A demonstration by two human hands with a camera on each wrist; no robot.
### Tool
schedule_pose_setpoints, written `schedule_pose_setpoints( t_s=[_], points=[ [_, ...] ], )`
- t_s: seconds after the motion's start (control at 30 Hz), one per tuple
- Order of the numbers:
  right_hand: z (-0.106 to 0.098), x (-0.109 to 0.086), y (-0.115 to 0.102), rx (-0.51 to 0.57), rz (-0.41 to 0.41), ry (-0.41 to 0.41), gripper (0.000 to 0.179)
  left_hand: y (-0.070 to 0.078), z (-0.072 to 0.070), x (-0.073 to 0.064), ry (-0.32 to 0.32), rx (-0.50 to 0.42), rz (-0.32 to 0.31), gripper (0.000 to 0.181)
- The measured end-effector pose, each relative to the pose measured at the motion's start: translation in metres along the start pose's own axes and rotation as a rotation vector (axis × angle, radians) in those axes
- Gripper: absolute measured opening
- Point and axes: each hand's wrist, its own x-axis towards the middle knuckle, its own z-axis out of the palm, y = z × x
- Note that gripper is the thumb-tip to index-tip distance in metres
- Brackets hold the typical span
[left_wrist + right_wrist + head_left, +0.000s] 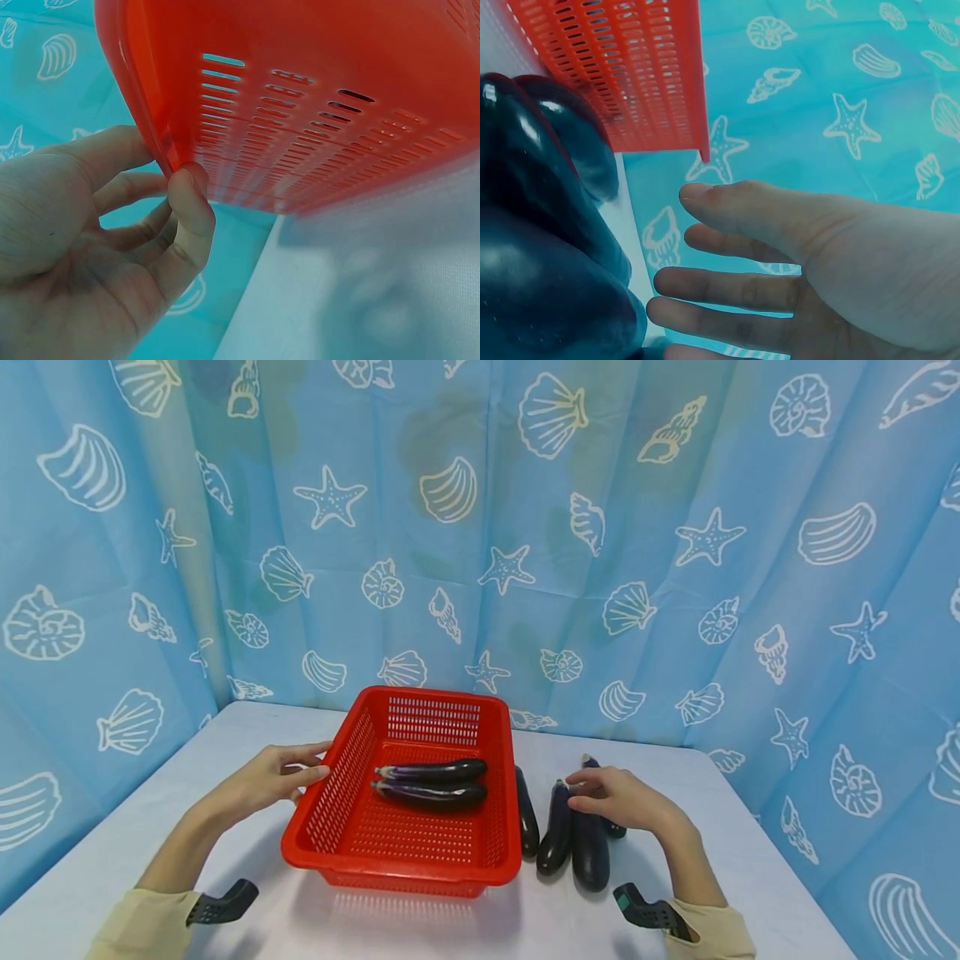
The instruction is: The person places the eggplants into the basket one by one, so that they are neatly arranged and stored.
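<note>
A red plastic basket [390,870] stands on the table, its sides perforated with slots. Inside it, two dark purple eggplants lie side by side, the rear eggplant [442,770] and the front eggplant [442,795]. My left hand [262,783] pinches the basket's left rim between thumb and fingers, as the left wrist view shows. Several more eggplants lie outside, just right of the basket, among them a slim eggplant [527,822] along its wall and a thick eggplant [591,856]. Over this group hovers my right hand [622,797], fingers spread and holding nothing.
A white cloth covers the table [251,739]. Behind and on both sides hangs a blue curtain [420,543] printed with white shells and starfish. Each forearm has a black wrist strap, such as the left strap [223,903].
</note>
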Motion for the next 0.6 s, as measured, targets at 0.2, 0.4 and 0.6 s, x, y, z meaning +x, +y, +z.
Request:
schedule_pose_setpoints(
  t_s=[0.2, 0.4, 0.6],
  points=[
    [-0.001, -0.003, 0.006, -0.007, 0.014, 0.017, 0.043, 0.0, 0.0, -0.001, -0.006, -0.004, 0.001, 0.068],
    [-0.003, -0.004, 0.011, -0.032, -0.007, 0.076, 0.043, 0.0, 0.0, 0.0, -0.003, 0.002, 0.009, 0.067],
    [-0.005, -0.007, 0.016, -0.052, -0.008, 0.13, 0.044, 0.002, 0.0, 0.0, 0.002, 0.006, -0.003, 0.068]
  ],
)
